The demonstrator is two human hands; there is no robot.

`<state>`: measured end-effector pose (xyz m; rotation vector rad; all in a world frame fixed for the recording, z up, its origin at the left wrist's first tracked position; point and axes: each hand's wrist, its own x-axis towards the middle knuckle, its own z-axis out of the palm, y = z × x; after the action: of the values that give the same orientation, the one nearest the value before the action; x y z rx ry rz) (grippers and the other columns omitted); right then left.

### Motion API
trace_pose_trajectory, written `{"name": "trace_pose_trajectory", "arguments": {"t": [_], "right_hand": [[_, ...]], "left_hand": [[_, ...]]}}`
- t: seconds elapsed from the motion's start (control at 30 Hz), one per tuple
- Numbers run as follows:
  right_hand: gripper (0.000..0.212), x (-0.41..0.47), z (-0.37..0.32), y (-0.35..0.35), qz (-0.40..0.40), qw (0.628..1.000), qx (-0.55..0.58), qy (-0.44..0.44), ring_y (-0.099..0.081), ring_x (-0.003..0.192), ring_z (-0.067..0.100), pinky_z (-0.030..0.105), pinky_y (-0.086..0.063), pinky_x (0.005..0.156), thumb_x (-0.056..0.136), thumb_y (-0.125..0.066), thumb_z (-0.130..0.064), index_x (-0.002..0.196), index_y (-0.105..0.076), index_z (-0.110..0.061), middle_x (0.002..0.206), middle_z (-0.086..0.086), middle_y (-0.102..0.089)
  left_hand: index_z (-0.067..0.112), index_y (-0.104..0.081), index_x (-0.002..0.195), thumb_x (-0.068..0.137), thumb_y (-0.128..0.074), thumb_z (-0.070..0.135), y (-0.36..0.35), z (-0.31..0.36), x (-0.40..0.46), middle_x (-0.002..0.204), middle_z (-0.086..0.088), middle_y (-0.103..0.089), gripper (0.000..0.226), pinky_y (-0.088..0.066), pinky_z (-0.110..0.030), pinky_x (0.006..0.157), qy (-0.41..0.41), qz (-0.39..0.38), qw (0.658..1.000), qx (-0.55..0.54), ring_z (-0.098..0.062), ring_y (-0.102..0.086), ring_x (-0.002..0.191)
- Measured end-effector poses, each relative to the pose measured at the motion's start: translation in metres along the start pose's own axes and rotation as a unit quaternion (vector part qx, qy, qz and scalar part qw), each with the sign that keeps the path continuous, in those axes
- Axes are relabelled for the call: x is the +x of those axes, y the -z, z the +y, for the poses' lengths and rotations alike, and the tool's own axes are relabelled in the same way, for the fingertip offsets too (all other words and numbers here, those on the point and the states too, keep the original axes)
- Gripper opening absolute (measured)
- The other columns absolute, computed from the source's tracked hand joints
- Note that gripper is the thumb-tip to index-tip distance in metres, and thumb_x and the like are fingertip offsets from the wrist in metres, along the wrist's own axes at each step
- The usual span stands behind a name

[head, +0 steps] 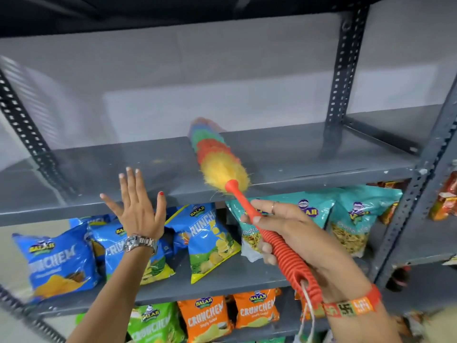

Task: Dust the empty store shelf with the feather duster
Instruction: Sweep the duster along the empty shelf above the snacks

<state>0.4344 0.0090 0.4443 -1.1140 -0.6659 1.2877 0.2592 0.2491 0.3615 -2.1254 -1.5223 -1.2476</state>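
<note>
While the right hand (294, 233) is closed around the ribbed orange handle of the feather duster (223, 167), the left hand (137, 206) is raised flat with fingers spread, gripping nothing, its fingertips over the front lip of the empty shelf (309, 154). Whether the palm actually touches the lip cannot be told. A metal wristwatch (139, 243) sits on the left wrist; an orange printed band (351, 306) circles the right wrist, and a ring is visible on one right finger. A pale loop of cord hangs from the butt of the handle.

The duster's head, banded yellow, orange, green and blue from handle to tip, lies on the grey shelf surface, angled away from the person toward the back wall, its far end blurred. The yellow end overhangs the front edge slightly.

The shelf itself is grey metal, bare apart from the duster, carried on slotted grey uprights (343, 70) at both sides.

On the tier directly below, blue snack packets (59, 263) stand to the left and teal snack packets (356, 219) to the right, the latter partly behind the right hand. One tier lower, orange packets (254, 310) and a green packet (153, 323) are visible between the forearms.
</note>
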Motion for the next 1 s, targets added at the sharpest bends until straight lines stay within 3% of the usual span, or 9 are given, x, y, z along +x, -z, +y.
{"name": "trace_pose_trajectory", "arguments": {"t": [0.23,0.4,0.47,0.57,0.67,0.77,0.87,0.93,1.0], "right_hand": [[0.042,0.051,0.012,-0.040,-0.101,0.993,-0.040,-0.041,-0.045,0.031,0.007,0.015,-0.036,0.031,0.094,-0.044,0.004,0.134,-0.042,-0.007,0.096,0.010,-0.058],[0.048,0.109,0.011,-0.052,-0.133,0.969,-0.200,0.050,-0.044,0.031,0.003,0.016,-0.037,0.030,0.096,-0.043,0.000,0.143,-0.032,-0.006,0.095,0.001,-0.056],[0.053,0.133,0.004,-0.049,-0.135,0.926,-0.335,0.110,-0.045,0.031,0.001,0.017,-0.038,0.032,0.097,-0.044,-0.004,0.147,-0.027,-0.010,0.101,0.002,-0.056],[0.052,0.166,-0.018,-0.038,-0.123,0.825,-0.510,0.210,-0.053,0.043,0.000,0.013,-0.041,0.036,0.095,-0.046,-0.003,0.145,-0.033,-0.010,0.107,0.009,-0.056],[0.050,0.191,-0.053,-0.022,-0.103,0.745,-0.604,0.263,-0.054,0.065,0.001,0.018,-0.044,0.057,0.088,-0.053,0.002,0.135,-0.050,-0.015,0.100,-0.003,-0.060],[0.044,0.209,-0.070,-0.002,-0.127,0.732,-0.615,0.264,-0.064,0.081,0.005,0.024,-0.049,0.080,0.083,-0.065,-0.004,0.125,-0.062,-0.017,0.094,-0.004,-0.069],[0.033,0.219,-0.071,0.010,-0.124,0.746,-0.610,0.239,-0.054,0.045,-0.006,0.007,-0.039,0.051,0.077,-0.075,-0.022,0.110,-0.072,-0.019,0.069,-0.006,-0.065],[0.022,0.226,-0.073,0.020,-0.106,0.771,-0.584,0.229,-0.044,0.032,0.001,0.015,-0.035,0.045,0.073,-0.078,-0.031,0.095,-0.076,-0.030,0.060,0.005,-0.063],[0.011,0.234,-0.078,0.029,-0.101,0.786,-0.567,0.224,-0.041,0.033,0.004,0.021,-0.034,0.048,0.071,-0.079,-0.034,0.078,-0.074,-0.040,0.063,0.018,-0.066]], "left_hand": [[0.005,-0.020,0.146,0.088,-0.027,0.045,0.011,-0.039,-0.003,0.154,-0.010,-0.017,0.071,0.028,-0.041,0.105,0.035,0.010,0.999,0.032,-0.024,-0.011,0.142],[0.006,-0.019,0.147,0.088,-0.026,0.047,0.016,-0.058,-0.002,0.155,-0.008,-0.015,0.072,0.024,-0.045,0.107,0.047,0.022,0.997,0.051,-0.020,-0.007,0.143],[0.006,-0.019,0.147,0.088,-0.027,0.046,0.018,-0.061,0.000,0.155,-0.008,-0.015,0.071,0.023,-0.045,0.107,0.044,0.033,0.997,0.050,-0.020,-0.007,0.143],[0.007,-0.021,0.146,0.087,-0.030,0.043,0.018,-0.055,0.003,0.154,-0.009,-0.018,0.069,0.020,-0.045,0.109,0.034,0.050,0.998,0.034,-0.021,-0.008,0.142],[0.005,-0.025,0.144,0.088,-0.034,0.038,0.015,-0.036,0.006,0.152,-0.011,-0.023,0.066,0.014,-0.048,0.111,0.011,0.074,0.997,0.013,-0.023,-0.013,0.142],[0.007,-0.027,0.144,0.087,-0.036,0.036,0.008,-0.006,0.007,0.151,-0.012,-0.026,0.064,0.010,-0.050,0.112,-0.003,0.090,0.996,-0.025,-0.024,-0.015,0.141],[0.008,-0.026,0.143,0.086,-0.039,0.035,-0.004,0.025,0.004,0.150,-0.011,-0.028,0.064,0.008,-0.051,0.113,-0.036,0.088,0.994,-0.053,-0.024,-0.016,0.141],[0.009,-0.028,0.142,0.086,-0.040,0.034,-0.012,0.045,0.003,0.149,-0.011,-0.029,0.063,0.006,-0.052,0.112,-0.067,0.081,0.993,-0.060,-0.024,-0.018,0.141],[0.009,-0.030,0.142,0.085,-0.041,0.034,-0.021,0.064,0.001,0.149,-0.010,-0.029,0.063,0.004,-0.054,0.112,-0.091,0.076,0.991,-0.061,-0.024,-0.019,0.140]]}}
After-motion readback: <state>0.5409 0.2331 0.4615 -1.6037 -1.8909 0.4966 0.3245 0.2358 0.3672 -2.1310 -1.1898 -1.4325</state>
